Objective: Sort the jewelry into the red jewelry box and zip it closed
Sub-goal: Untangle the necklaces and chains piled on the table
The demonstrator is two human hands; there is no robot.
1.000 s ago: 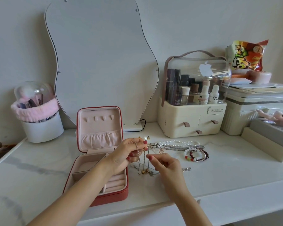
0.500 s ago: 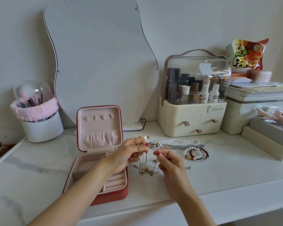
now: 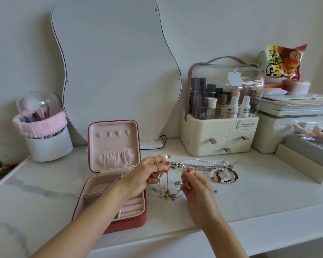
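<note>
The red jewelry box (image 3: 136, 221) stands open on the marble top, its pink-lined lid (image 3: 113, 144) upright. Just right of it my left hand (image 3: 147, 174) pinches thin chain necklaces (image 3: 166, 185) that hang down to small gold pendants. My right hand (image 3: 196, 185) pinches another strand of the same tangle. Behind the hands lie a pearl necklace (image 3: 205, 161), a silver chain (image 3: 213, 167) and beaded bracelets (image 3: 225, 175). Small earrings (image 3: 168, 156) lie behind my left hand, and a small charm (image 3: 215, 191) sits to the right.
A wavy mirror (image 3: 117, 71) leans on the wall behind the box. A white brush holder (image 3: 48, 144) stands at the left, a cream cosmetics organizer (image 3: 220, 135) at the right back, storage boxes (image 3: 295, 127) at the far right. The desk's front edge runs below my arms.
My right hand has risen a little and drawn closer to my left, taking a strand of the chains. My left hand has kept its hold.
</note>
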